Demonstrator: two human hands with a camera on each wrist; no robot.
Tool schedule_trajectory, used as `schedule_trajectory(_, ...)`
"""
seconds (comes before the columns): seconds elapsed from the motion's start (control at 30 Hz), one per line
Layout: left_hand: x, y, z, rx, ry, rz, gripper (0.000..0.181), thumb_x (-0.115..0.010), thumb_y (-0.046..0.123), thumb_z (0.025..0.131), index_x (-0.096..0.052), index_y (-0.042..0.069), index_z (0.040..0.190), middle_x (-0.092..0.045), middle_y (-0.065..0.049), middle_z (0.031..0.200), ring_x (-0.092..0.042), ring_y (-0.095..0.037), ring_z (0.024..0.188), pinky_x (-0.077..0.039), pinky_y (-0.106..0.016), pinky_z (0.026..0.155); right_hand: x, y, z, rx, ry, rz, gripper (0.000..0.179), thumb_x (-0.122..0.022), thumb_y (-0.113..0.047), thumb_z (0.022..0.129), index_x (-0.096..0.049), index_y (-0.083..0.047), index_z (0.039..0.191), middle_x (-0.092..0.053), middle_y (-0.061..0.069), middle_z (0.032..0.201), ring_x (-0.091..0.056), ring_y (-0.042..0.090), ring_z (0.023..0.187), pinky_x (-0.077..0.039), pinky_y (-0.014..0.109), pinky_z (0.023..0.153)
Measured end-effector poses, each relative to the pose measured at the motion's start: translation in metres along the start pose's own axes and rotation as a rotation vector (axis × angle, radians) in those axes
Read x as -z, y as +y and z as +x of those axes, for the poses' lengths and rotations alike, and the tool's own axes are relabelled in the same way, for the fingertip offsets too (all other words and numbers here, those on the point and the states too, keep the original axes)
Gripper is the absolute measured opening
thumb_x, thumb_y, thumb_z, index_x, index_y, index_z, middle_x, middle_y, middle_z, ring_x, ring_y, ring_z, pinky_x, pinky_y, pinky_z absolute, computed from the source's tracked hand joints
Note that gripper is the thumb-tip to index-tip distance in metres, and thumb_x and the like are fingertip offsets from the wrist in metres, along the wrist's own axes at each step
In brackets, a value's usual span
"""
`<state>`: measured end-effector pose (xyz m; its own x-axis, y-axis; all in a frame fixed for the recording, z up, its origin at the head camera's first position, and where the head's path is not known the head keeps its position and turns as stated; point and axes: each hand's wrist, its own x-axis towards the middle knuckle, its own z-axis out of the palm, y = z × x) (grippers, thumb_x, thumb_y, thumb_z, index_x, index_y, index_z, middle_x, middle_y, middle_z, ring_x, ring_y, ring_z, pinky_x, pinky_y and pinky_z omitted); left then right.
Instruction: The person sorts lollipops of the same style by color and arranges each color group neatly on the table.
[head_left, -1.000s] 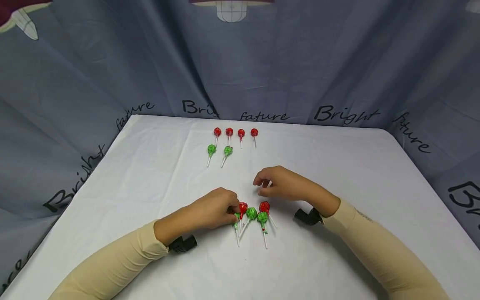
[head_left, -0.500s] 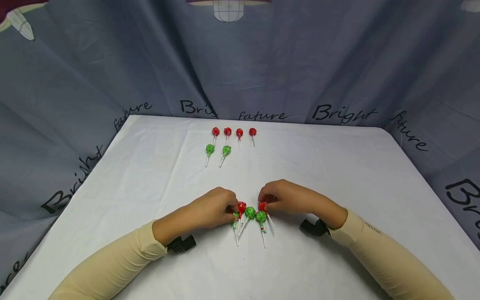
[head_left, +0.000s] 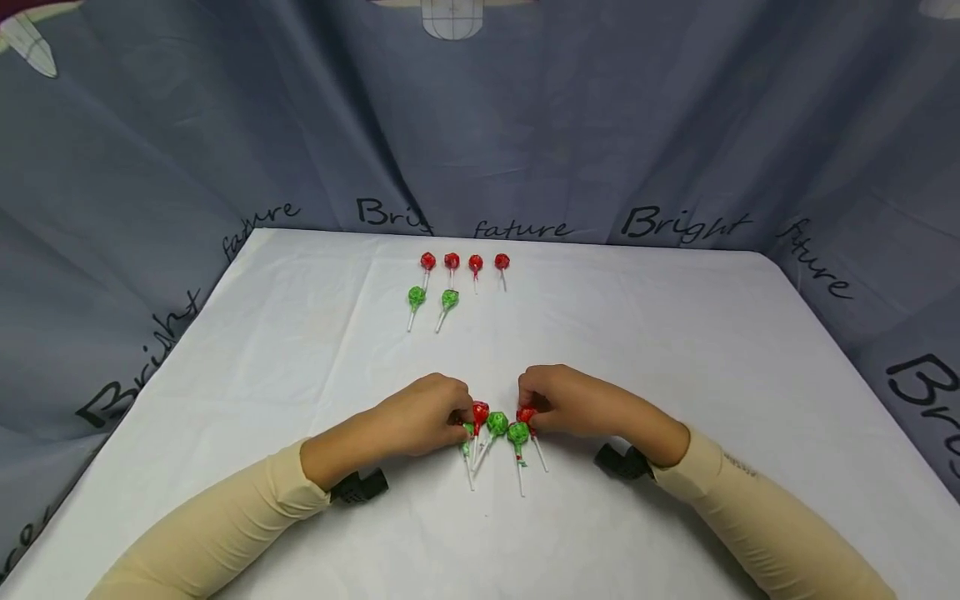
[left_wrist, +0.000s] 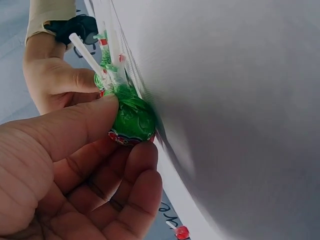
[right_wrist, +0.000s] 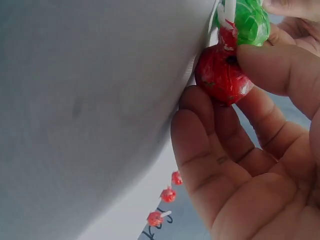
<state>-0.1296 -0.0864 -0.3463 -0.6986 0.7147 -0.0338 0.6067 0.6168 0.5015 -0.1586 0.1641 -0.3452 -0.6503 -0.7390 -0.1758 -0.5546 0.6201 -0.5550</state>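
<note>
My left hand pinches a green-wrapped lollipop by its head, thumb on one side and fingertips on the other. My right hand holds a red lollipop between thumb and fingers, its white stick pointing toward me. Between the hands, more lollipops lie on the white cloth: a red one against the left fingertips, a green one in the middle, and another green one close to the right hand. In the head view, the fingers partly cover both held heads.
Toward the back of the white table, several red lollipops form a row. Two green lollipops lie in front of its left part. A grey curtain with printed lettering hangs behind the table and along its sides.
My right hand has come down toward me onto the red lollipop and now pinches it. The left hand stays at the green lollipop. The head view has shifted slightly.
</note>
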Motion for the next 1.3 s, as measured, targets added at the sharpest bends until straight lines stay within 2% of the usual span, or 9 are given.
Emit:
schedule_trajectory(0.17,0.002,0.0,0.001,0.002,-0.021,0.009,0.013,-0.077,0.007,0.083,-0.069,0.015,0.076,-0.055,0.009,0.073,-0.049,-0.01,0.069,-0.044,-0.026,0.066,0.0,-0.002,0.001,0.008,0.01,-0.017,0.016,-0.073,-0.004,0.086,-0.062,-0.016,0.085,-0.053,-0.006,0.081,-0.048,0.011,0.076,-0.045,0.027,0.066)
schedule_trajectory(0.4,0.014,-0.012,0.006,-0.031,-0.023,-0.022,0.006,-0.077,0.006,0.083,-0.073,0.01,0.083,-0.061,0.008,0.078,-0.052,-0.007,0.071,-0.046,-0.025,0.067,0.0,-0.001,0.0,-0.002,0.003,0.01,0.016,-0.073,-0.003,0.086,-0.062,-0.015,0.085,-0.054,-0.006,0.082,-0.049,0.012,0.076,-0.045,0.026,0.067)
schedule_trajectory(0.6,0.031,-0.02,0.017,0.029,-0.022,-0.019,0.005,-0.076,0.006,0.085,-0.072,0.008,0.088,-0.063,0.005,0.082,-0.056,-0.009,0.075,-0.048,-0.026,0.072,0.0,0.001,0.0,-0.015,-0.005,0.027,0.019,-0.073,-0.002,0.086,-0.061,-0.016,0.084,-0.054,-0.006,0.082,-0.049,0.011,0.076,-0.045,0.026,0.066)
schedule_trajectory(0.77,0.044,-0.031,0.033,0.07,-0.005,-0.029,0.006,-0.076,0.007,0.086,-0.071,0.008,0.09,-0.065,0.003,0.084,-0.059,-0.012,0.078,-0.05,-0.028,0.073,0.0,-0.001,-0.001,-0.018,-0.006,0.033,0.018,-0.073,-0.002,0.087,-0.062,-0.016,0.084,-0.054,-0.005,0.082,-0.049,0.012,0.076,-0.045,0.026,0.066)
schedule_trajectory(1.07,0.07,-0.047,0.065,0.07,-0.007,0.037,0.007,-0.073,0.008,0.088,-0.072,0.006,0.095,-0.067,-0.002,0.092,-0.062,-0.015,0.085,-0.051,-0.031,0.078,0.0,0.001,-0.001,-0.015,-0.003,0.025,0.016,-0.073,-0.003,0.087,-0.062,-0.015,0.085,-0.054,-0.006,0.082,-0.049,0.012,0.076,-0.045,0.026,0.066)
schedule_trajectory(1.3,0.078,-0.07,0.095,0.073,-0.011,0.03,0.01,-0.073,0.008,0.089,-0.072,0.006,0.099,-0.068,-0.003,0.096,-0.062,-0.017,0.088,-0.051,-0.031,0.082,-0.001,0.001,-0.002,-0.022,-0.001,0.032,0.016,-0.073,-0.003,0.087,-0.061,-0.015,0.085,-0.054,-0.006,0.083,-0.049,0.012,0.076,-0.045,0.026,0.066)
